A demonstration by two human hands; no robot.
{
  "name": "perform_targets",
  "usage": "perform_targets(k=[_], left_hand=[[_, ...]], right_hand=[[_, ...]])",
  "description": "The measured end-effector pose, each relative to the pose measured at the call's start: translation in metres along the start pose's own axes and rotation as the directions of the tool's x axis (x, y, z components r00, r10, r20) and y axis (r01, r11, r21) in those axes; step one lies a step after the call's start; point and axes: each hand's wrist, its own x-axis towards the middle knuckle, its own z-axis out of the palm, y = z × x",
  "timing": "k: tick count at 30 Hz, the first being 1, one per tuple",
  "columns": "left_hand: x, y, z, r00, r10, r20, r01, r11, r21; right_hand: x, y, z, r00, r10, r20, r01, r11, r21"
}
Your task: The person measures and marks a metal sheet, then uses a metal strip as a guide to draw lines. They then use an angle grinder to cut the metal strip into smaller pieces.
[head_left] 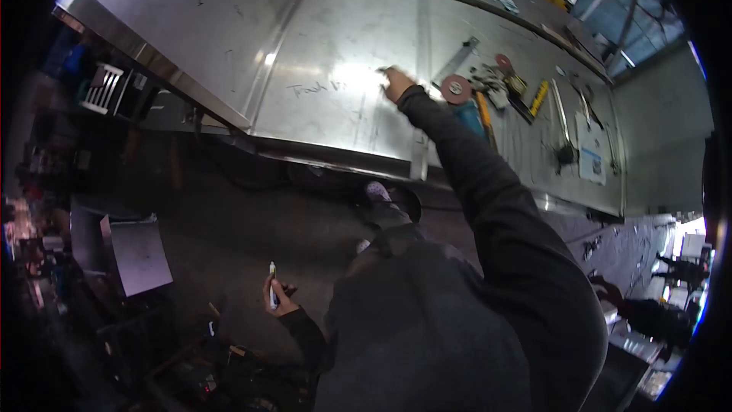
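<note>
- The right hand point(396, 84) reaches out at the end of a dark sleeve and rests on the steel sheet point(335, 69); its grip looks closed on something small and pale at the fingertips, but the blur hides what it is.
- The left hand point(279, 295) hangs low, well away from the sheet, over the dark floor point(229, 221); its grip is clamped round a marker point(272, 296), a slim white stick that points up out of the fist.
- The steel sheet is broad, flat and shiny, with a bright glare just left of the right hand, straight folded seams running across it and a raised, bent edge along its near side.
- Handwritten marker words point(314, 88) lie on the sheet just left of the right hand.
- A flat metal ruler point(456, 59) lies slanted on the sheet just right of the right hand.
- Past the ruler sits a round reddish grinding disc point(456, 89), mounted on a blue-bodied grinder point(467, 113).
- A second, smaller reddish disc point(504, 63) lies further right of the ruler.
- A yellow ruler-like strip point(539, 98) and a white paper sheet point(592, 151) lie further right still, near the far end of the surface.
- Left of the marker hand, low by the floor, a grey flat panel point(141, 255) stands tilted.
</note>
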Motion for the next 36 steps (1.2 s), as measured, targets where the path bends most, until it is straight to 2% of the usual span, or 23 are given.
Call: perform_targets(k=[1, 3, 5, 7, 8, 11, 13, 14, 16, 18, 19, 21, 23, 24, 25, 26, 28, 29, 30, 31, 33, 35, 36], left_hand=[[-0.004, 0.003, 0.006, 0.995, 0.050, 0.088, -0.047, 0.998, -0.030], [-0.012, 0.011, 0.018, 0.975, 0.091, 0.203, -0.079, 0.995, -0.065], [-0.014, 0.020, 0.033, 0.918, 0.100, 0.384, -0.013, 0.975, -0.223], [-0.015, 0.025, 0.048, 0.879, 0.123, 0.461, -0.034, 0.980, -0.196], [-0.015, 0.028, 0.056, 0.841, 0.146, 0.522, -0.065, 0.983, -0.170], [-0.020, 0.037, 0.074, 0.785, 0.217, 0.581, -0.149, 0.975, -0.163], [-0.025, 0.040, 0.082, 0.785, 0.224, 0.578, -0.173, 0.974, -0.144], [-0.030, 0.045, 0.085, 0.796, 0.236, 0.557, -0.177, 0.971, -0.160], [-0.037, 0.043, 0.088, 0.816, 0.235, 0.528, -0.171, 0.971, -0.168], [-0.037, 0.025, 0.083, 0.836, 0.203, 0.509, -0.112, 0.972, -0.205], [-0.040, 0.019, 0.082, 0.852, 0.174, 0.493, -0.057, 0.968, -0.245], [-0.055, 0.015, 0.083, 0.891, 0.154, 0.427, -0.051, 0.969, -0.243], [-0.074, 0.009, 0.087, 0.928, 0.101, 0.359, -0.046, 0.986, -0.159], [-0.085, 0.007, 0.089, 0.941, 0.067, 0.332, -0.010, 0.985, -0.171], [-0.100, 0.008, 0.093, 0.961, 0.047, 0.273, -0.002, 0.987, -0.161], [-0.115, 0.012, 0.098, 0.969, 0.040, 0.245, -0.021, 0.997, -0.080], [-0.157, 0.022, 0.104, 0.985, -0.032, 0.170, 0.029, 0.999, 0.021], [-0.178, 0.022, 0.106, 0.994, -0.069, 0.089, 0.065, 0.997, 0.043], [-0.198, 0.023, 0.110, 0.992, -0.114, 0.063, 0.112, 0.993, 0.034], [-0.218, 0.025, 0.116, 0.987, -0.157, 0.041, 0.156, 0.988, 0.017], [-0.259, 0.023, 0.121, 0.980, -0.194, -0.046, 0.196, 0.980, 0.042], [-0.295, 0.008, 0.118, 0.963, -0.266, -0.033, 0.266, 0.964, -0.007], [-0.312, 0.005, 0.119, 0.963, -0.267, -0.042, 0.267, 0.964, -0.005]], right_hand=[[-0.037, -0.026, 0.001, 0.998, -0.058, 0.032, 0.057, 0.998, 0.023], [-0.108, -0.053, 0.009, 0.975, -0.164, 0.152, 0.109, 0.942, 0.318], [-0.178, -0.073, -0.002, 0.946, -0.263, 0.192, 0.187, 0.921, 0.341], [-0.229, -0.078, -0.028, 0.937, -0.174, 0.302, 0.039, 0.914, 0.404], [-0.247, -0.070, -0.039, 0.940, -0.167, 0.298, 0.036, 0.915, 0.401], [-0.283, -0.049, -0.084, 0.987, -0.049, 0.153, -0.029, 0.880, 0.473], [-0.283, -0.027, -0.121, 0.998, 0.036, 0.058, -0.059, 0.888, 0.456], [-0.282, -0.004, -0.129, 0.990, 0.144, 0.005, -0.130, 0.876, 0.464], [-0.269, 0.024, -0.152, 0.960, 0.252, -0.119, -0.148, 0.822, 0.550], [-0.249, 0.060, -0.168, 0.934, 0.267, -0.236, -0.163, 0.908, 0.385], [-0.235, 0.076, -0.173, 0.941, 0.256, -0.222, -0.156, 0.908, 0.389], [-0.201, 0.110, -0.177, 0.930, 0.250, -0.268, -0.151, 0.927, 0.343], [-0.156, 0.162, -0.168, 0.932, 0.096, -0.349, -0.056, 0.991, 0.122], [-0.133, 0.175, -0.168, 0.913, -0.055, -0.405, 0.078, 0.996, 0.039], [-0.104, 0.202, -0.160, 0.924, -0.040, -0.380, 0.056, 0.998, 0.031], [-0.077, 0.227, -0.155, 0.920, -0.090, -0.381, 0.059, 0.994, -0.093], [-0.029, 0.260, -0.149, 0.960, -0.134, -0.246, 0.058, 0.954, -0.293], [-0.008, 0.266, -0.147, 0.986, -0.069, -0.151, 0.021, 0.954, -0.300], [0.024, 0.304, -0.136, 0.960, -0.264, -0.095, 0.229, 0.932, -0.280], [0.043, 0.326, -0.128, 0.952, -0.300, -0.068, 0.247, 0.876, -0.413], [0.073, 0.351, -0.119, 0.975, -0.223, -0.014, 0.196, 0.886, -0.421], [0.107, 0.406, -0.098, 0.967, -0.218, 0.131, 0.254, 0.844, -0.472], [0.109, 0.394, -0.096, 0.974, -0.142, 0.177, 0.213, 0.839, -0.500]])
